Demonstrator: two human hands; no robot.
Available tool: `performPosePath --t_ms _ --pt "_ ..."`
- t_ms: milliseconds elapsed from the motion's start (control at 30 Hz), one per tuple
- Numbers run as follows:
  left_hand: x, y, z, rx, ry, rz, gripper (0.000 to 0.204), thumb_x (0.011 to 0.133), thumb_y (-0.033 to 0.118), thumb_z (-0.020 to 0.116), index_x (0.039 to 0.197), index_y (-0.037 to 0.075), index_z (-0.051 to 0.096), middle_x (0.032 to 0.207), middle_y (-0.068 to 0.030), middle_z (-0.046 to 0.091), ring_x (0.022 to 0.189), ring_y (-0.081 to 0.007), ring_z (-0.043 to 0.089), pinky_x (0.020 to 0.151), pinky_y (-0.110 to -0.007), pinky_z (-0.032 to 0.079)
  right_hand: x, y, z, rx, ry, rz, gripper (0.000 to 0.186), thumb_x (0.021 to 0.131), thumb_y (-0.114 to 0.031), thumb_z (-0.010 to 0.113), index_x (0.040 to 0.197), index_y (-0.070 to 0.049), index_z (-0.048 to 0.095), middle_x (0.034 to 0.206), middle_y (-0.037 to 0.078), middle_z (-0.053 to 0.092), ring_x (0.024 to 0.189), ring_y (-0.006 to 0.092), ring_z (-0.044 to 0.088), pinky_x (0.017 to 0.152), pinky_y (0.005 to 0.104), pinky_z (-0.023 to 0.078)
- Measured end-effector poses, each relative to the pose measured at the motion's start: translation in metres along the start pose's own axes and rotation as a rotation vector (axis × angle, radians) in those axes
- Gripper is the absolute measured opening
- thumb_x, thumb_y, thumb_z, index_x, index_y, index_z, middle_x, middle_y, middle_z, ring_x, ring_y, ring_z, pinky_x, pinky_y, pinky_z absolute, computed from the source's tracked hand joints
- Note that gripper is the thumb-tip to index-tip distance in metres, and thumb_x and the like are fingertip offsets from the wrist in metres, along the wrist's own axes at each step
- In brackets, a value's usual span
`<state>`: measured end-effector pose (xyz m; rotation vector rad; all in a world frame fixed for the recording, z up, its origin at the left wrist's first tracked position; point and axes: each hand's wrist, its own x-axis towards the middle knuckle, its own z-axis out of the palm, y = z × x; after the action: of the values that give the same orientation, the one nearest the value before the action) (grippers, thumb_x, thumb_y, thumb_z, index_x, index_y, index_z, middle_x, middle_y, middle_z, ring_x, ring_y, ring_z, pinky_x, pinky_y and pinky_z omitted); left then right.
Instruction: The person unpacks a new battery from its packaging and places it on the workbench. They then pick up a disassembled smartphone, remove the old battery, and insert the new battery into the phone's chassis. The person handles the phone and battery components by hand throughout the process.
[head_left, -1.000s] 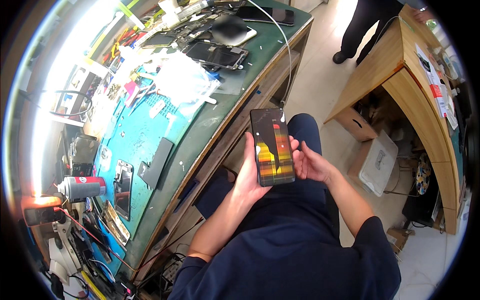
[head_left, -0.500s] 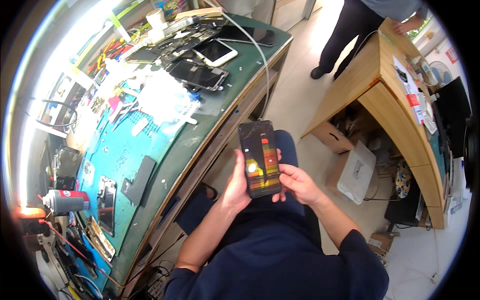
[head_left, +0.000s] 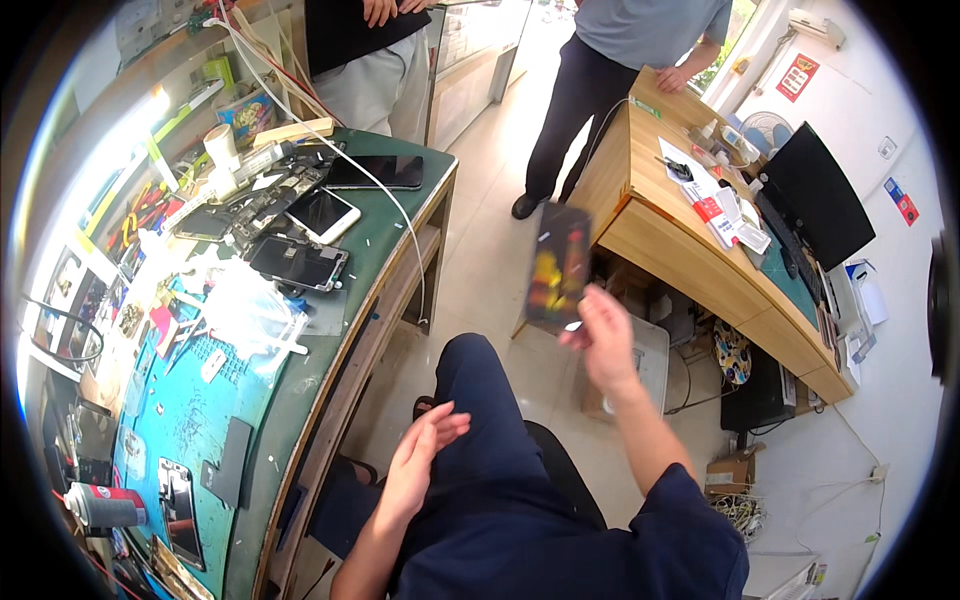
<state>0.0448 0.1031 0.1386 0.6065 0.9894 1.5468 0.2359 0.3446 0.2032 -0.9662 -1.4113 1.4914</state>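
Observation:
My right hand (head_left: 606, 338) grips the lower edge of a dark smartphone (head_left: 556, 262), held out ahead of me to the right. Its screen is lit with yellow and red patches; both phone and hand are blurred by motion. My left hand (head_left: 424, 452) is over my left thigh, its fingers loosely stretched out and nothing in them. It is apart from the phone.
On the left, a green workbench (head_left: 345, 345) bears phone parts, a white-framed phone (head_left: 323, 215), a blue mat (head_left: 180, 405) and a spray can (head_left: 105, 505). A wooden desk (head_left: 690, 265) with a monitor (head_left: 820, 197) stands right. Two people stand beyond, one by the desk.
My right hand has carried the phone forward and to the right, away from my lap. My left hand has let go of it and dropped back. The view has turned right, showing a second person.

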Motion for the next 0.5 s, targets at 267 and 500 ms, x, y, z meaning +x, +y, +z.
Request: performPosePath --t_ms 267,500 --pt "-0.087 0.008 -0.029 0.516 0.39 0.276 0.034 0.096 0.001 0.057 0.129 -0.004 0.059 0.115 -0.0154 0.069 0.106 -0.0227 0.067 0.098 -0.034 0.05 0.087 -0.07 -0.1 0.274 0.239 -0.064 0.031 0.107 -0.019 0.044 0.125 0.002 0.058 0.075 -0.003 0.051 0.057 0.0063 0.039 0.05 0.0219 0.033" --pt "-0.108 -0.03 -0.05 0.443 0.564 0.119 0.035 0.098 -0.001 0.053 0.133 -0.003 0.056 0.118 -0.0134 0.067 0.105 -0.0191 0.066 0.096 -0.031 0.05 0.063 -0.044 -0.073 1.182 -0.554 0.098 0.035 0.105 -0.024 0.046 0.127 0.001 0.055 0.066 -0.003 0.038 0.05 0.0073 0.032 0.048 0.0238 0.028"
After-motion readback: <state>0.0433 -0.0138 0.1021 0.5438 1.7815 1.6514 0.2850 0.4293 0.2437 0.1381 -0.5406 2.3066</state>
